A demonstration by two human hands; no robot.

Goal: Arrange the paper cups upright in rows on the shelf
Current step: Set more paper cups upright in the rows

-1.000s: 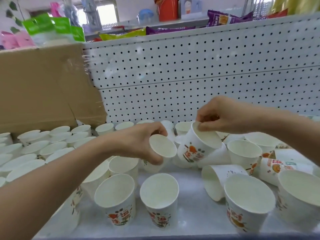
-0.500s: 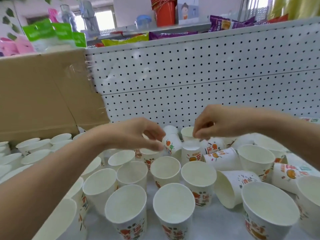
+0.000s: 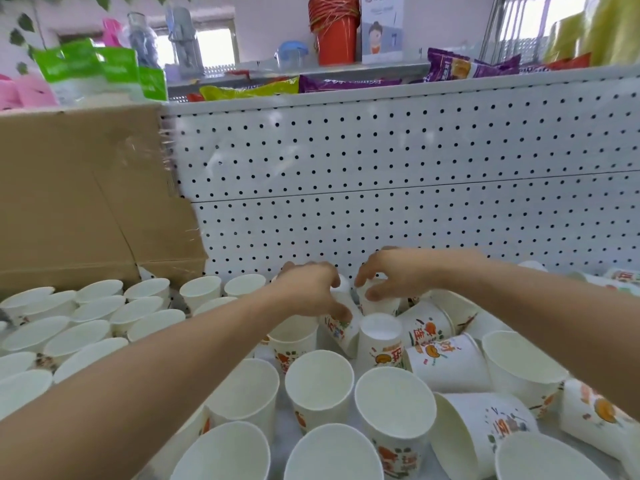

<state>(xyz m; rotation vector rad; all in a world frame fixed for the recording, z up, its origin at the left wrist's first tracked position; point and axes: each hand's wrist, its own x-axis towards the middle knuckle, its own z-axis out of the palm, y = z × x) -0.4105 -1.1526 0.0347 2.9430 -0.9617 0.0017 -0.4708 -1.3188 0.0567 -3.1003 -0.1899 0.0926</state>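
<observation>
In the head view, both hands now sit lower and further back than half a second ago, near the white perforated back panel point(image 3: 381, 185). The left hand point(image 3: 311, 292) grips a tilted white paper cup with orange print point(image 3: 341, 329). The right hand point(image 3: 393, 277) curls its fingers round a second paper cup point(image 3: 381, 304) just beside it. Upright cups point(image 3: 318, 379) stand in rows on the white shelf point(image 3: 348, 420).

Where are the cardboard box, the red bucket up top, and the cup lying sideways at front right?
Cardboard box point(image 3: 69, 202): head view, on its brown front face.
Red bucket point(image 3: 337, 39): head view, on its outer wall.
Sideways cup point(image 3: 491, 424): head view, on its printed side wall.
</observation>
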